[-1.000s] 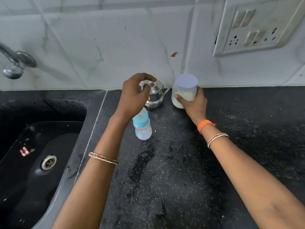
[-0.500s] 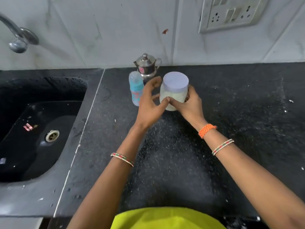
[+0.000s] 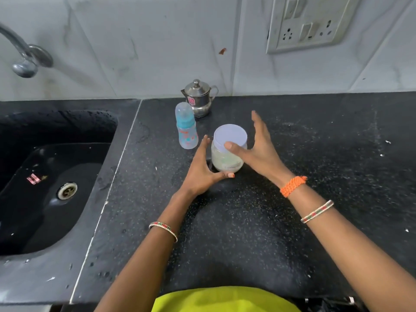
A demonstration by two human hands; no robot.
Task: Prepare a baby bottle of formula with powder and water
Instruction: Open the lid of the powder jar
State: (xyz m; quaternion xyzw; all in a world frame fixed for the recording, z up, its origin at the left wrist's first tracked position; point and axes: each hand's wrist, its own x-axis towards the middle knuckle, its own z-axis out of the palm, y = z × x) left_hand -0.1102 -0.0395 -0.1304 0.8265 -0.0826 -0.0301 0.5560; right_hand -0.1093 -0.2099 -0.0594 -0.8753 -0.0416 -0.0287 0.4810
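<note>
Mid-frame, the lidded jar of white powder and the capped baby bottle stand upright on the table; both hands' fingers are spread apart, flanking the jar.

blocked behind: baby bottle, steel pot | open: counter right, front
</note>
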